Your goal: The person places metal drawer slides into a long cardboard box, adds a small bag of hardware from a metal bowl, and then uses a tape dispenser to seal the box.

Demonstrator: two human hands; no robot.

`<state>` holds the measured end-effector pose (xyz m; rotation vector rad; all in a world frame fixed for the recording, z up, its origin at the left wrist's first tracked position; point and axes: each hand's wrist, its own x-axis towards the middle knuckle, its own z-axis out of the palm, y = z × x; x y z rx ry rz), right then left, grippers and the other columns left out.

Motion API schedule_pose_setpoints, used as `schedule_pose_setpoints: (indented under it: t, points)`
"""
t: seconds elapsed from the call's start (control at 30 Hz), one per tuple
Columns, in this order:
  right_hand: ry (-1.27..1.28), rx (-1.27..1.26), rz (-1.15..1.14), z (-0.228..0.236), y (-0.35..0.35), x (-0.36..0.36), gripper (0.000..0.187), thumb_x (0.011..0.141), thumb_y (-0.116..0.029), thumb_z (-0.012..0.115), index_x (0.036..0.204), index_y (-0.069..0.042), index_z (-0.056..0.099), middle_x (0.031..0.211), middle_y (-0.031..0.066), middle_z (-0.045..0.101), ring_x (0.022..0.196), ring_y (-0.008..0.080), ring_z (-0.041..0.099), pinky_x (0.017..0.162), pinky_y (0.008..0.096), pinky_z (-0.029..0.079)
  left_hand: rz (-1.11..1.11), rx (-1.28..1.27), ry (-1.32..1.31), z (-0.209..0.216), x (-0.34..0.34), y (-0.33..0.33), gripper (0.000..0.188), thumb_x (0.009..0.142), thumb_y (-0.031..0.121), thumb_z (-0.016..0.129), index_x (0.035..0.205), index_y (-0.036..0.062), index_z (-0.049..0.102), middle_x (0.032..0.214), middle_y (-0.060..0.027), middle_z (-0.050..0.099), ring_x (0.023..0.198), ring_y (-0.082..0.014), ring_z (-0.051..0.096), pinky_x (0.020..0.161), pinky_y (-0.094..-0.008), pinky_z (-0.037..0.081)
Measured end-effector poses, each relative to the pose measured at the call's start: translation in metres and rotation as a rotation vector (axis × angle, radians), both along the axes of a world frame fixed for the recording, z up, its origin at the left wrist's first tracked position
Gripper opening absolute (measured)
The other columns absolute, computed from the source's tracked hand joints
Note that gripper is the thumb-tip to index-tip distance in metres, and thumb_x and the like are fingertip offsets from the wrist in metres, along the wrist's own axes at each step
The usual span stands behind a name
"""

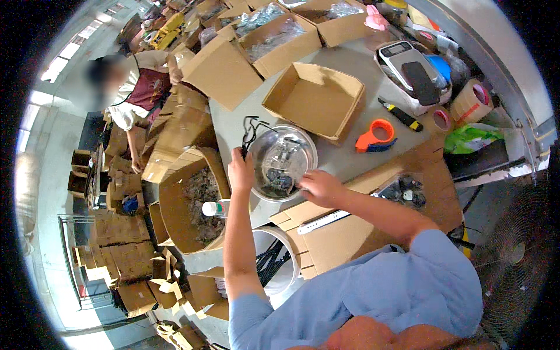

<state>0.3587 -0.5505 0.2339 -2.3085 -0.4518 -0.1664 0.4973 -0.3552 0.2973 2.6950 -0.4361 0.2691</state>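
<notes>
My left hand (241, 169) is closed round a bunch of thin black looped cords (251, 131), which rises past its fingers at the left rim of a shiny metal bowl (312, 153). Several small dark and clear pieces (279, 179) lie at the bottom of the bowl. At the bowl's lower right rim, my right hand (322, 188) has its fingertips pressed together over the edge. Whatever they may hold is too small or hidden to make out.
Behind the bowl stands an open cardboard tray (315, 96). An orange tape dispenser (376, 135) and a yellow-black box cutter (401, 114) lie to its right. A deep carton (166, 204) and a white bucket (294, 274) flank my left arm. Another person (143, 87) works at far left.
</notes>
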Motion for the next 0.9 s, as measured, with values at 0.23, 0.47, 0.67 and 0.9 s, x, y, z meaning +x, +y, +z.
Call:
schedule_pose_setpoints:
  t: [0.23,0.47,0.67,0.9]
  points:
    - [0.338,-0.343,-0.002,-0.033,0.075,0.080,0.064,0.074,-0.021,0.063,0.130,-0.010,0.033,0.098,0.0209,0.058,0.095,0.0345,0.058,0.079,0.0450,0.047,0.099,-1.651,0.928,0.007,-0.096,0.042,0.027,0.085,0.013,0.054,0.109,0.0007,0.050,0.068,-0.0020,0.049,0.060,-0.0146,0.047,0.055,-0.0272,0.042]
    - [0.614,0.457,-0.049,0.032,-0.024,-0.010,0.065,0.075,-0.022,0.054,0.133,-0.005,0.032,0.090,0.0171,0.062,0.069,0.0248,0.059,0.064,0.0374,0.048,0.034,-2.053,1.185,-0.036,-0.220,0.046,0.052,0.076,-0.007,0.055,0.124,0.0082,0.043,0.104,-0.0101,0.050,0.094,-0.0223,0.050,0.077,-0.0322,0.049]
    - [0.138,0.825,-0.749,-0.050,-0.175,-0.168,0.060,0.071,-0.003,0.047,0.131,-0.005,0.042,0.105,0.0074,0.052,0.096,0.0183,0.051,0.083,0.0312,0.042,0.139,-1.946,1.484,-0.060,-0.256,0.001,0.045,0.076,-0.008,0.050,0.117,0.0108,0.049,0.085,-0.0039,0.054,0.075,-0.0180,0.057,0.077,-0.0390,0.045]
    - [0.336,-0.088,-0.974,-0.124,-0.236,-0.254,0.068,0.076,-0.010,0.055,0.139,-0.010,0.028,0.131,0.0247,0.036,0.117,0.0434,0.039,0.096,0.0482,0.035,-0.074,-1.524,1.502,-0.065,-0.273,-0.083,0.043,0.077,-0.004,0.053,0.118,0.0070,0.043,0.089,-0.0069,0.055,0.061,-0.0135,0.052,0.061,-0.0246,0.042]
